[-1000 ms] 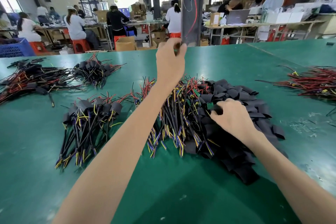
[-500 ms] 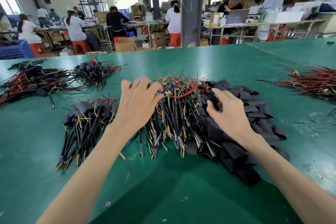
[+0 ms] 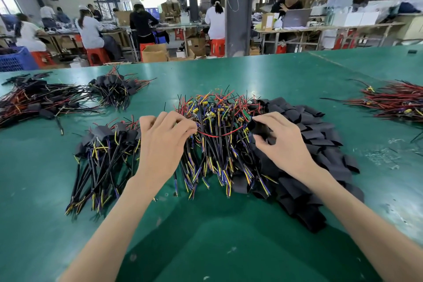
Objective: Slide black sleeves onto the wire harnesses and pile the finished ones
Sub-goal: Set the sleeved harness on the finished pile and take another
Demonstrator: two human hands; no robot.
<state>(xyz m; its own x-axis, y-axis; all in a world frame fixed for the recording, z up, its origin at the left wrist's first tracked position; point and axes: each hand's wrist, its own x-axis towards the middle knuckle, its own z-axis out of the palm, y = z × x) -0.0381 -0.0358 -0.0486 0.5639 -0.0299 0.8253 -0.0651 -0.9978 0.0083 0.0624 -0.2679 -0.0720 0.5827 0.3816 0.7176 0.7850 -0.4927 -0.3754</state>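
A heap of unsleeved wire harnesses (image 3: 219, 135) with black, yellow, blue and red wires lies in the middle of the green table. Against its right side spreads a pile of flat black sleeves (image 3: 320, 149). My left hand (image 3: 162, 144) sits at the heap's left edge, fingers curled and pinching wires at their upper ends. My right hand (image 3: 281, 144) pinches one black sleeve (image 3: 257, 128) between thumb and fingers, just off the pile's left edge. A smaller pile of sleeved harnesses (image 3: 103, 155) lies left of my left hand.
More sleeved harnesses (image 3: 114, 89) and a long dark bundle (image 3: 34, 101) lie at the far left. A red wire bundle (image 3: 396, 101) sits at the right edge. Bare green table (image 3: 206, 236) lies between my forearms. Workers sit at benches beyond the far edge.
My left hand came down from high above the table to the heap's left edge and closed on wires. My right hand lifted one sleeve off the sleeve pile.
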